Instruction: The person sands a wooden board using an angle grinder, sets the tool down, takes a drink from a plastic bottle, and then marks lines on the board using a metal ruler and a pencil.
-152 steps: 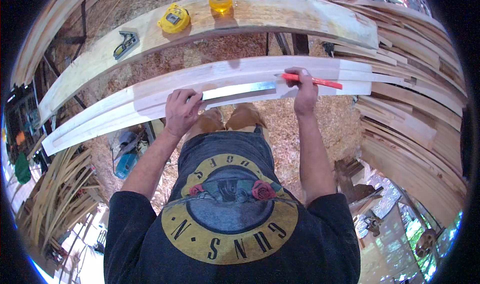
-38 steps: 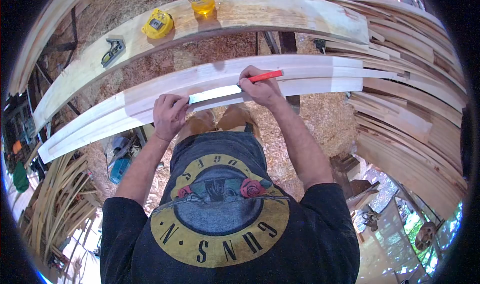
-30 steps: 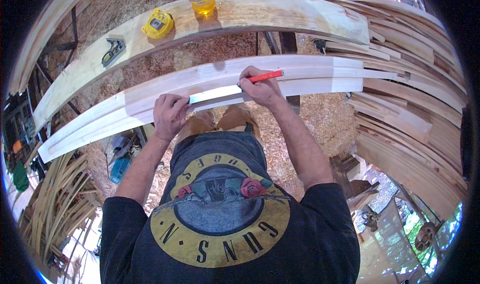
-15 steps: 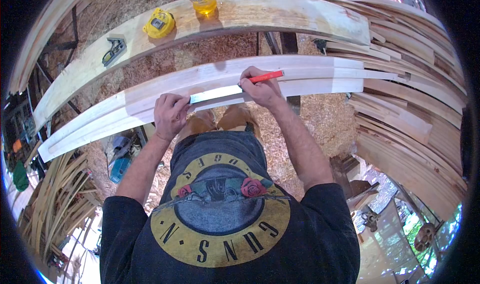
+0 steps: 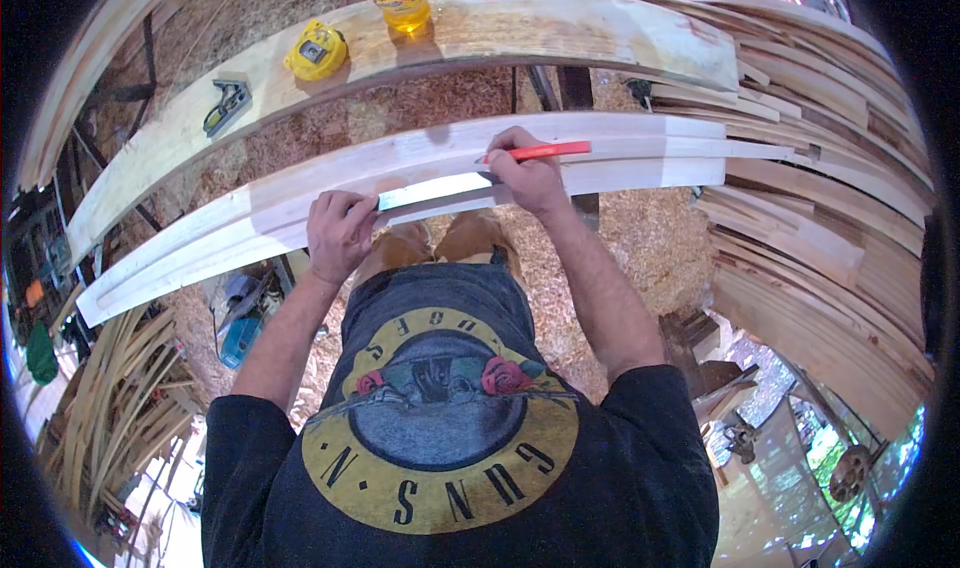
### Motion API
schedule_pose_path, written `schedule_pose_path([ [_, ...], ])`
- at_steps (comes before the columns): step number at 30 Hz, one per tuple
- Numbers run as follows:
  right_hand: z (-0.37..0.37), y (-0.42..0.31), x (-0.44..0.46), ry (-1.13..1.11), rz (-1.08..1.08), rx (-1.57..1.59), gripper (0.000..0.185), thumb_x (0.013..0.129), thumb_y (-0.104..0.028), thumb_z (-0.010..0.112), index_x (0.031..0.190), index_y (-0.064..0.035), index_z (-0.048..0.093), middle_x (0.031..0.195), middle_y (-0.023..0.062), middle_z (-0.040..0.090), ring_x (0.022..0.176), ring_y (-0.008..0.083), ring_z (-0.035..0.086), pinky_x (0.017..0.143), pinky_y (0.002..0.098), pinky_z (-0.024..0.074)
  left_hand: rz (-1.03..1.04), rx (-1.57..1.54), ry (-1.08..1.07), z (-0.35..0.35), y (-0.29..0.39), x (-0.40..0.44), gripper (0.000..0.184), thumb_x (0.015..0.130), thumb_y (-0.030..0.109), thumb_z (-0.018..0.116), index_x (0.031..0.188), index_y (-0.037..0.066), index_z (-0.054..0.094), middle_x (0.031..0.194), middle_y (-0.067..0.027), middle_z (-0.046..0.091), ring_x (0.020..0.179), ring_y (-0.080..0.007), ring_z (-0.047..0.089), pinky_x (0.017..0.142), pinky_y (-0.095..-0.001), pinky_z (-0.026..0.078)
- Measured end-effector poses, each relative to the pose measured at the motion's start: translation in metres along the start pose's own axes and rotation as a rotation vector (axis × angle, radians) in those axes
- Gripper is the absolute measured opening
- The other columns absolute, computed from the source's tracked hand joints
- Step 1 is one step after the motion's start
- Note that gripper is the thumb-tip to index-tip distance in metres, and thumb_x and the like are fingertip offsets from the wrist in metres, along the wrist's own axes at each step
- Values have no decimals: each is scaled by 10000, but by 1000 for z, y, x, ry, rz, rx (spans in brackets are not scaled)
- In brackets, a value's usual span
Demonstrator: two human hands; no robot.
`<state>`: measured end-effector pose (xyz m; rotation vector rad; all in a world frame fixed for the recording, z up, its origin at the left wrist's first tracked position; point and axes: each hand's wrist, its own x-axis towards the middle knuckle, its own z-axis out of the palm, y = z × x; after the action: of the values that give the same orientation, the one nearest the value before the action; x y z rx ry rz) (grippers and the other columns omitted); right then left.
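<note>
My right hand (image 5: 527,176) is closed round a red carpenter's pencil (image 5: 550,152), its tip pointing left over the near wooden plank (image 5: 620,131). Beside that hand lies the right end of a shiny flat strip that looks like a metal ruler (image 5: 435,190). At the strip's other end, my left hand (image 5: 342,233) grips it with curled fingers and thumb, against the plank. The pale plank is long and appears curved through the lens, with a raised or stepped strip along its length.
Across a second plank (image 5: 560,28) stand a yellow tape measure (image 5: 316,52), a bottle of yellow liquid (image 5: 402,3) and a small square-like tool (image 5: 227,106). Stacked boards (image 5: 830,198) fill the right side. A teal power tool (image 5: 240,340) sits low at left, near thin strips (image 5: 120,398).
My right hand has shifted slightly right and up, and the pencil has moved right with it and lies flatter. The left hand stays on the strip.
</note>
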<state>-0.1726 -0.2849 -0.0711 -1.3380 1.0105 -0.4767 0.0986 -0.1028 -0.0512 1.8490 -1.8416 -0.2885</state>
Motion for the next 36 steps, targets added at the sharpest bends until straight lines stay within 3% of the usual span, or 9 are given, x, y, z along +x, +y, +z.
schedule_pose_path([
  [1, -3, 0, 0, 48, 11, 115, 87, 924, -118, 650, 942, -34, 661, 830, 25, 664, 785, 99, 612, 708, 278, 511, 1, -1, 4, 0, 0, 0, 220, 763, 85, 813, 975, 90, 755, 922, -65, 680, 865, -294, 634, 754, -420, 499],
  [8, -31, 0, -2, -12, -61, -150, 74, 902, -100, 651, 904, -27, 661, 826, 45, 687, 770, 114, 639, 715, 296, 529, -6, 18, 2, 0, 3, 2, 267, 728, 102, 833, 984, 118, 758, 922, -44, 675, 886, -274, 637, 766, -413, 494],
  [11, -30, 1, -1, -6, -98, -150, 127, 872, -161, 686, 911, -41, 671, 760, 49, 672, 723, 121, 624, 664, 314, 511, -8, 19, 3, -2, 6, 3, 265, 725, 99, 836, 978, 114, 758, 916, -45, 676, 881, -276, 637, 766, -416, 495],
  [20, -26, 2, -4, -51, -69, -209, 145, 881, -192, 679, 909, -50, 689, 746, 58, 676, 703, 140, 635, 646, 332, 520, -11, 29, -26, -2, 5, 4, 249, 743, 79, 815, 983, 111, 755, 922, -57, 676, 882, -286, 632, 767, -418, 490],
  [23, -27, 0, -4, -89, -50, -253, 124, 908, -173, 686, 923, -50, 690, 803, 38, 702, 782, 113, 643, 712, 311, 526, -6, 24, -20, -1, 5, 4, 254, 748, 69, 806, 992, 113, 753, 927, -57, 672, 882, -289, 627, 764, -420, 486],
  [36, -25, 2, -1, -113, -47, -285, 132, 918, -183, 680, 928, -53, 699, 790, 27, 695, 745, 105, 635, 676, 301, 521, -5, 22, -27, -2, 3, 1, 274, 759, 79, 801, 1025, 107, 744, 942, -62, 671, 879, -296, 622, 765, -427, 480],
])
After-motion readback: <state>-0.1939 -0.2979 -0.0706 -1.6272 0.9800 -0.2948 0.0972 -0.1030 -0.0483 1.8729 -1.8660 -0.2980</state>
